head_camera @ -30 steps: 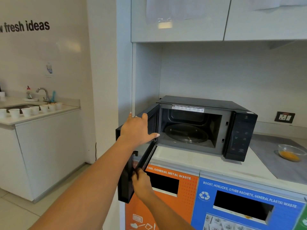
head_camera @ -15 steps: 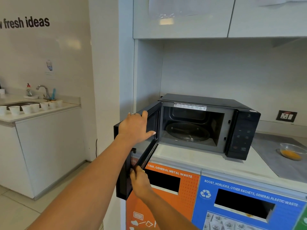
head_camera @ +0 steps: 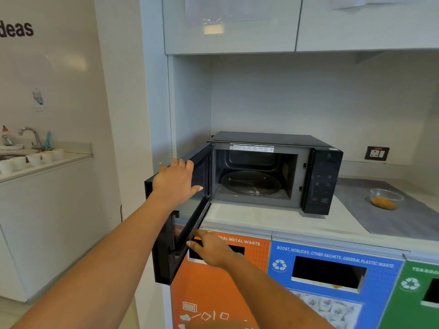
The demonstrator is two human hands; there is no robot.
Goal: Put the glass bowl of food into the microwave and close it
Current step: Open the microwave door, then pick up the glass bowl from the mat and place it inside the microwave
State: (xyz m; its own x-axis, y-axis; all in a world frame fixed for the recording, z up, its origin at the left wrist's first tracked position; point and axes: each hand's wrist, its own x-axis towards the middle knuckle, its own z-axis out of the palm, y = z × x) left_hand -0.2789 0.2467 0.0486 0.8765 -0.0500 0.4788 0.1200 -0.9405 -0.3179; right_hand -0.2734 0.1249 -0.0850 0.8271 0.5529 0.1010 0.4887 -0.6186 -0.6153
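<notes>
The black microwave [head_camera: 320,176] stands on the white counter with its door [head_camera: 164,245] swung out to the left. Its cavity holds only the glass turntable [head_camera: 250,184]. My left hand [head_camera: 177,184] grips the door's top edge, fingers over the top and thumb on the inner face. My right hand [head_camera: 209,248] is lower down, its fingers stretched out and just touching the door's bottom edge. The glass bowl [head_camera: 386,198] with orange food sits on a grey mat, to the right of the microwave and apart from both hands.
Below the counter are orange [head_camera: 213,293], blue [head_camera: 332,281] and green [head_camera: 422,293] waste bins with slots. Wall cabinets [head_camera: 228,22] hang above the microwave. A wall socket [head_camera: 376,153] is at the back right. At far left, a sink counter [head_camera: 47,160] carries several white cups.
The door has swung a little wider. My right hand has loosened from the door's bottom edge and shifted right, fingers now extended. My left hand stays on the door's top.
</notes>
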